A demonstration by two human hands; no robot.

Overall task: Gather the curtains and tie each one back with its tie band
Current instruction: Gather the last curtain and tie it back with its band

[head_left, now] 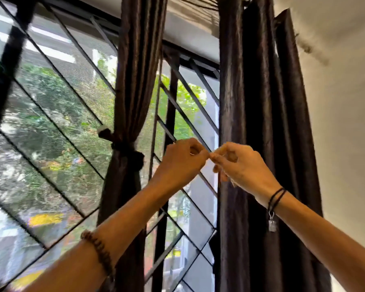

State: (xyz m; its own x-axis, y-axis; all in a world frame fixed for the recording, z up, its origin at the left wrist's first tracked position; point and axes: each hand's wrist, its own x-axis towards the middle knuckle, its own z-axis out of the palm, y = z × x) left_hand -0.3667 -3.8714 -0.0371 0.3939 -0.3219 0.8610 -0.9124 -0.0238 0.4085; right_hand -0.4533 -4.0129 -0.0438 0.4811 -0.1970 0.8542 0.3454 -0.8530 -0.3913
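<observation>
Two dark brown curtains hang at the window. The left curtain [133, 85] is gathered and cinched at mid height by a dark tie band [125, 151]. The right curtain [261, 106] hangs loose in straight folds with no band visible around it. My left hand [182, 163] and my right hand [238, 163] are raised between the two curtains, fingertips pinched and touching each other in front of the window. Something small and pale shows between the fingertips; what it is I cannot tell.
A black window grille [57, 127] with slanted bars spans the left and middle, with trees outside. A cream wall [341, 114] rises to the right of the loose curtain. A thin cord [156, 123] hangs beside the tied curtain.
</observation>
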